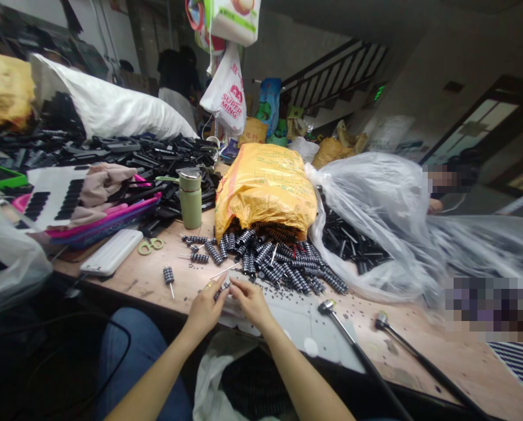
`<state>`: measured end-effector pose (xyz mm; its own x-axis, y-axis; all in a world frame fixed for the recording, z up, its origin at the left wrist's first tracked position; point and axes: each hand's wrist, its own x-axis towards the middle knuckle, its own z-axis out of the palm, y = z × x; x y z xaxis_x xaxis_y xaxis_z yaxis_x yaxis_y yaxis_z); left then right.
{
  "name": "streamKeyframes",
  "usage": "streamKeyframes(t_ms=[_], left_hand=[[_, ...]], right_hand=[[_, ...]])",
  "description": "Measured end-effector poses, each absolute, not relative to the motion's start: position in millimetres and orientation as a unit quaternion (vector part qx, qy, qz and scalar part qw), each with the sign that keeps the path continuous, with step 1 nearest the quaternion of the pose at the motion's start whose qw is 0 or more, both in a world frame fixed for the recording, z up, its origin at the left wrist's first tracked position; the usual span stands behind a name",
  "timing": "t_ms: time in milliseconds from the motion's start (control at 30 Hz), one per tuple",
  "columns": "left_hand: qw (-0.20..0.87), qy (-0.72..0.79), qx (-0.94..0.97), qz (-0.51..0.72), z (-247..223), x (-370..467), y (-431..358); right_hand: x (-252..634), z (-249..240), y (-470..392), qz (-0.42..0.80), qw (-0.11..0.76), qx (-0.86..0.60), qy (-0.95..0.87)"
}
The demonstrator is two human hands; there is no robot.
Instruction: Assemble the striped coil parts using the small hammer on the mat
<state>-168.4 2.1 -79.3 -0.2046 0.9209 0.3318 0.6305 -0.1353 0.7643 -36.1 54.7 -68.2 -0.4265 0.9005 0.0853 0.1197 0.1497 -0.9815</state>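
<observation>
Near the table's front edge, my left hand is closed around a small black-and-white ribbed cylinder, mostly covered by the fingers. A thin metal rod slants up to the right just above it. My right hand meets the left one with its fingertips pinched at the cylinder's right end; what lies between them is too small to make out. Just beyond both hands spreads a pile of similar ribbed cylinders, spilling from a yellow woven sack. One more cylinder with a metal pin lies apart on the left.
Green scissors, a white power bank and a green flask stand left. Two black-handled tools lie right, near a clear plastic bag. Below the edge hangs an open white bag. Another person sits at right.
</observation>
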Motion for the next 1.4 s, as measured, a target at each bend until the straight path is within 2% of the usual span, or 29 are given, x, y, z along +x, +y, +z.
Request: streamKeyframes(t_ms=[133, 233, 467, 733, 900, 1167, 1400], left_hand=[[0.213, 0.637, 0.567, 0.476, -77, -160, 6], [0.248, 0.645, 0.537, 0.484, -72, -153, 8], [0.245, 0.638, 0.565, 0.463, -66, -139, 11], [0.237, 0.619, 0.600, 0.447, -65, -134, 13], [0.223, 0.609, 0.618, 0.445, -65, -131, 12], [0.230, 0.602, 0.627, 0.438, -68, -138, 9], [0.236, 0.625, 0.622, 0.408, -78, -148, 6]], right_hand=[[-19, -72, 65, 0.225, 0.318, -0.550, -0.739], [-11, -74, 75, 0.177, 0.282, -0.617, -0.713], [-16, -71, 87, 0.267, 0.342, -0.626, -0.648], [-6, -60, 77, 0.559, 0.406, -0.500, -0.522], [-9, -61, 66, 0.662, 0.412, -0.441, -0.445], [-11, -66, 63, 0.714, 0.409, -0.407, -0.397], [-13, -63, 57, 0.666, 0.407, -0.406, -0.475]])
